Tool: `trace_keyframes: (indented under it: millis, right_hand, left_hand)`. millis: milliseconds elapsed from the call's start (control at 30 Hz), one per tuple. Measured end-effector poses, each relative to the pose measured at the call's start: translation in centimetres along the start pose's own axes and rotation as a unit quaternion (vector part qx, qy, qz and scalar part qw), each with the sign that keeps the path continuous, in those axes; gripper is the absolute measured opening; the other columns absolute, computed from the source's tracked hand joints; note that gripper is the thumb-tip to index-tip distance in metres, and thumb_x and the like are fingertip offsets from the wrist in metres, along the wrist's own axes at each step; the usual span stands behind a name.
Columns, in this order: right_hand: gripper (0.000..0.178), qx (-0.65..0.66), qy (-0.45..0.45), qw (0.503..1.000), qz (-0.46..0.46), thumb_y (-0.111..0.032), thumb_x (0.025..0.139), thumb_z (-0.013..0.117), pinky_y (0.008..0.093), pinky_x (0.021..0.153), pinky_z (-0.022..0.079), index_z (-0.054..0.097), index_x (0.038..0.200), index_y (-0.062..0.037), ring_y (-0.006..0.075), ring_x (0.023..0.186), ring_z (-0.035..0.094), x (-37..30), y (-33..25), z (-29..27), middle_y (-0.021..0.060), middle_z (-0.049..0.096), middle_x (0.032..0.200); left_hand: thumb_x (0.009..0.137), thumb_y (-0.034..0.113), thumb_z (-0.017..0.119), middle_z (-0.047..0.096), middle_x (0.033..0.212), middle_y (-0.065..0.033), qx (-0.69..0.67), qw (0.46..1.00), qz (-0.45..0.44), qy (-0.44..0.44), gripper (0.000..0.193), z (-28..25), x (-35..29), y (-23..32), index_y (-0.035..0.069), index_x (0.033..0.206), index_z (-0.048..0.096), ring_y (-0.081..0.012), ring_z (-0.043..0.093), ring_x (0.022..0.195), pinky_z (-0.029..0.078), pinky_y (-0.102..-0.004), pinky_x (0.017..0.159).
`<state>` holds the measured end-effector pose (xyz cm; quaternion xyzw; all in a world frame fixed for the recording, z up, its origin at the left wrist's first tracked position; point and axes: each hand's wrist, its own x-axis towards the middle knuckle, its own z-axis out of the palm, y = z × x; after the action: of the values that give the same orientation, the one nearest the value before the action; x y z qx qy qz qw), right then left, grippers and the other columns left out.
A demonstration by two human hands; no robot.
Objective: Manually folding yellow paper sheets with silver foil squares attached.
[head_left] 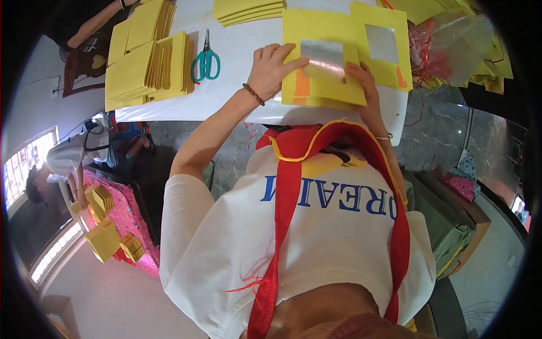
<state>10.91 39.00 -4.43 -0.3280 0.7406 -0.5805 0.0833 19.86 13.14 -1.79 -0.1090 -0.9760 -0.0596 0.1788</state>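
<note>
My left hand (272, 69) holds the left edge of a yellow sheet of joss paper (336, 93), its thumb reaching over the face to the silver foil square (323, 52). My right hand (365, 83) grips the sheet's right side, fingertips beside the foil. Below the foil is an orange patch (302, 87). Whether one sheet or several lie in my hands, I cannot tell. Another yellow joss sheet (395, 56) with a foil square lies just to the right, partly covered. Left of my left hand, teal-handled scissors (206, 63) rest on the white table (237, 62).
Stacks of folded yellow paper (127, 73) stand at the table's left, and another yellow pile (248, 11) at the back. A clear plastic bag (451, 45) with red strings is at the right. Another person (79, 150) handles yellow paper at a pink-covered table (135, 226).
</note>
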Motion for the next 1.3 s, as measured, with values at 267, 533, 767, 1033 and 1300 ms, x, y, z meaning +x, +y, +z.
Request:
trace_keyframes:
  millis: [267, 533, 767, 1033, 1300]
  right_hand:
    - [0.040, -0.251, -0.070, 0.957, -0.131, -0.024, 0.075, 0.068, 0.0437, 0.099, 0.025, 0.059, 0.113, -0.0154, 0.0262, 0.121, 0.046, -1.0, -3.9, -1.7, 0.0038, 0.056, 0.122]
    - [0.025, 0.003, -0.057, 0.979, 0.196, -0.025, 0.082, 0.063, 0.0312, 0.078, 0.043, 0.065, 0.101, -0.0075, 0.0202, 0.091, 0.061, 0.0, -3.4, -0.5, 0.0068, 0.064, 0.104]
    - [0.042, 0.110, 0.101, 0.971, 0.189, -0.023, 0.081, 0.065, 0.0287, 0.083, 0.046, 0.057, 0.118, -0.0056, 0.0180, 0.096, 0.061, 1.4, -3.3, 1.3, 0.0128, 0.064, 0.106]
    - [0.046, -0.005, 0.006, 0.972, 0.234, -0.013, 0.082, 0.065, 0.0256, 0.086, 0.045, 0.053, 0.124, -0.0018, 0.0142, 0.099, 0.057, 2.2, -3.7, 0.4, 0.0135, 0.060, 0.114]
    - [0.046, -0.018, 0.012, 0.971, 0.239, -0.014, 0.080, 0.065, 0.0258, 0.083, 0.046, 0.054, 0.123, -0.0013, 0.0145, 0.097, 0.058, 2.3, -3.2, 0.4, 0.0141, 0.061, 0.112]
  left_hand:
    - [0.073, 0.009, 0.057, 0.058, 0.109, -0.0052, -0.165, 0.981, 0.072, -0.070, 0.043, -3.4, -1.7, 1.6, 0.019, 0.114, 0.059, -0.0233, 0.052, 0.097, 0.042, -0.0341, 0.078]
    - [0.086, 0.029, 0.056, 0.061, 0.073, -0.0145, -0.292, 0.934, -0.169, -0.120, 0.026, -3.2, 0.7, 2.0, 0.005, 0.090, 0.065, -0.0330, 0.057, 0.068, 0.046, -0.0395, 0.063]
    - [0.083, 0.039, 0.057, 0.061, 0.066, -0.0190, -0.387, 0.845, -0.315, -0.191, 0.040, 0.3, 1.9, -0.1, 0.000, 0.082, 0.064, -0.0320, 0.060, 0.063, 0.046, -0.0384, 0.059]
    - [0.080, 0.028, 0.064, 0.066, 0.087, -0.0147, -0.521, 0.770, -0.357, -0.092, 0.041, 3.0, 0.7, -0.3, 0.001, 0.109, 0.052, -0.0236, 0.064, 0.075, 0.049, -0.0331, 0.068]
    - [0.077, 0.027, 0.069, 0.063, 0.087, -0.0132, -0.376, 0.818, -0.415, -0.132, 0.048, -2.0, 4.0, 0.4, 0.002, 0.112, 0.049, -0.0265, 0.061, 0.080, 0.047, -0.0381, 0.071]
